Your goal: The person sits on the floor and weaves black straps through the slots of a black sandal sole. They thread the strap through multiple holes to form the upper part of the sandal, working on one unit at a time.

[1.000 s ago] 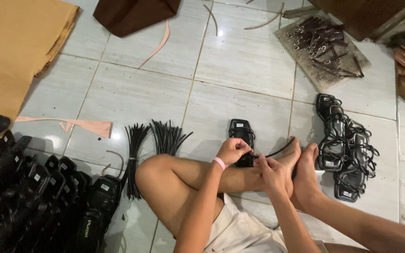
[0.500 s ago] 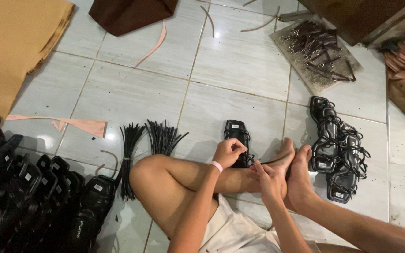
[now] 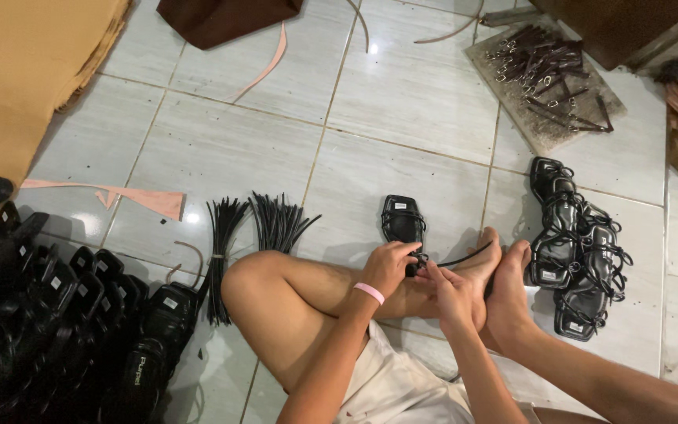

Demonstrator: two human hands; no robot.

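Note:
I sit on a tiled floor with my legs folded. A black strappy sandal (image 3: 402, 222) lies on the floor just beyond my shin. My left hand (image 3: 388, 265), with a pink wristband, grips the sandal's near end. My right hand (image 3: 446, 289) pinches a thin black strap (image 3: 464, 257) that runs from the sandal toward my foot. The fingertips of both hands meet at the sandal's heel end.
A pile of finished black sandals (image 3: 574, 251) lies to the right. Two bundles of black straps (image 3: 253, 228) lie left of my knee. Rows of black soles (image 3: 64, 314) fill the lower left. A board with buckled straps (image 3: 547, 74) sits at the far right.
The view has shifted slightly. My hands stay on the sandal and the strap, working at the same spot.

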